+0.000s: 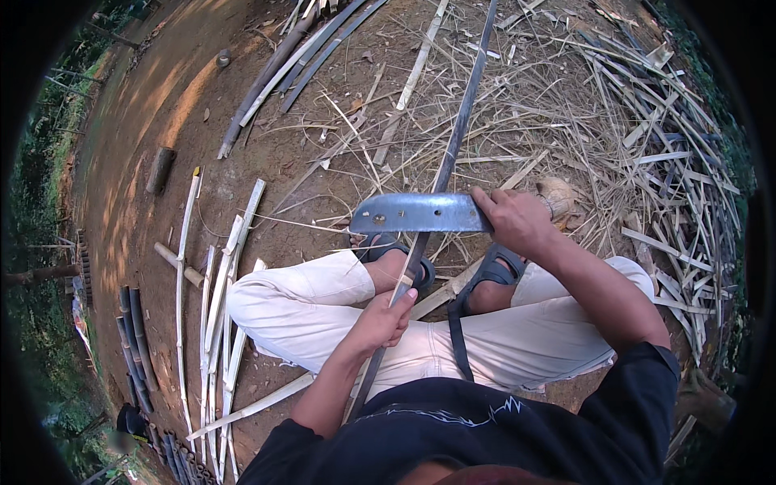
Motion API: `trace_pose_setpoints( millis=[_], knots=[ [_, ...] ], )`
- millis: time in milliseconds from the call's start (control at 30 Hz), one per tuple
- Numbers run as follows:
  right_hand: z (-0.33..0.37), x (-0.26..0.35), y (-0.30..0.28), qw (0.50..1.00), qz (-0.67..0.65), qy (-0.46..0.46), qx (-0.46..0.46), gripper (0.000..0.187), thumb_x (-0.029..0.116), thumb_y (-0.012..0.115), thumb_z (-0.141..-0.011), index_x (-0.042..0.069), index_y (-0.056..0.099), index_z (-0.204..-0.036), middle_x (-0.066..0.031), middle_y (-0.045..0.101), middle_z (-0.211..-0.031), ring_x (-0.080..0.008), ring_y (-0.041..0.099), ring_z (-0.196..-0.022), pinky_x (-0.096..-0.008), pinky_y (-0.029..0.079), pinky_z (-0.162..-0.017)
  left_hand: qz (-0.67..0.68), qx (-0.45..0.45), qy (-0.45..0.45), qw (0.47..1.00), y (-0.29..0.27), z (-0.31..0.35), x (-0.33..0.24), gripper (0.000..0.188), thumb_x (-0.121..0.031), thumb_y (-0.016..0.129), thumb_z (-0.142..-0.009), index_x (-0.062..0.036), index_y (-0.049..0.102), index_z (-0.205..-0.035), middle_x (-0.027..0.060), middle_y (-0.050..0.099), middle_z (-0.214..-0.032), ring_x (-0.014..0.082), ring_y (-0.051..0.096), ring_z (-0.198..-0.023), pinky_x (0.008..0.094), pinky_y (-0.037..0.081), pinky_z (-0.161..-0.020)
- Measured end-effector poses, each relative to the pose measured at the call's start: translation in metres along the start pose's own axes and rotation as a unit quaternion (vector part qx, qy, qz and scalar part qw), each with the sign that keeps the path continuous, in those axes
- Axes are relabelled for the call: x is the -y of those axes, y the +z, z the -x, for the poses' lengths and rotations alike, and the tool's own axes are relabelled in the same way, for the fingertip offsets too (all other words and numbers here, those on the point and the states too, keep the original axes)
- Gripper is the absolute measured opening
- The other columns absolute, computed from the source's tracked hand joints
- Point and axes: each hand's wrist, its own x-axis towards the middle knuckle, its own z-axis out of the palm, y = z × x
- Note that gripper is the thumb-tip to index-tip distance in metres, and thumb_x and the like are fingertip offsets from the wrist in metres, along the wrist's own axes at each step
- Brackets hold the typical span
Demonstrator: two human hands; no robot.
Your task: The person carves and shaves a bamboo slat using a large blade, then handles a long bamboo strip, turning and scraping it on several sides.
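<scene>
My left hand point(383, 322) is wrapped round a long, dark bamboo strip point(464, 121). The strip runs from my lap, between my lower legs, to the far edge of the view. In my right hand point(517, 218) is a machete point(416, 213) with a broad grey blade, held crosswise over the strip beyond my left hand. The right fingers cover the machete's handle, and one reaches onto the end of the blade. Whether the edge bites into the bamboo cannot be seen. Below the blade, a pale cut patch shows on the strip near my left thumb.
Pale split bamboo strips point(217, 315) lie left of my knee, near a short bamboo piece point(179, 265). Dark bamboo poles point(136, 339) lie farther left. Thin shavings point(517, 121) cover the ground ahead, and a heap of strips point(679, 162) lines the right. A coconut husk point(558, 194) sits beyond my right hand.
</scene>
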Motion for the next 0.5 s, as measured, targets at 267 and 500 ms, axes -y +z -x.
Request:
trace_pose_setpoints(
  millis=[267, 500],
  knots=[
    [-0.007, -0.014, 0.013, 0.997, -0.038, 0.065, 0.013, 0.048, 0.01, 0.064, -0.081, 0.008, 0.054, -0.128, -0.0168, 0.067, -0.088, -0.0376, 0.068, -0.077, -0.0489, 0.054, -0.068, -0.02, -0.038, -0.015, 0.999, -0.004, 0.022, 0.022, 0.041, -0.039, 0.051, -0.104, -0.0127, 0.039, -0.075, -0.0061, 0.035, -0.056, 0.0056, 0.03, -0.041, 0.0252, 0.024, -0.037],
    [-0.026, -0.075, 0.033, 0.989, -0.002, 0.148, -0.02, 0.044, 0.009, 0.063, -0.081, 0.008, 0.054, -0.124, -0.0166, 0.067, -0.087, -0.0365, 0.069, -0.08, -0.0479, 0.054, -0.068, -0.062, -0.065, -0.031, 0.995, -0.008, 0.043, 0.047, 0.042, -0.038, 0.05, -0.104, -0.0113, 0.041, -0.074, -0.0047, 0.038, -0.056, 0.0064, 0.034, -0.042, 0.0265, 0.029, -0.038]
  ],
)
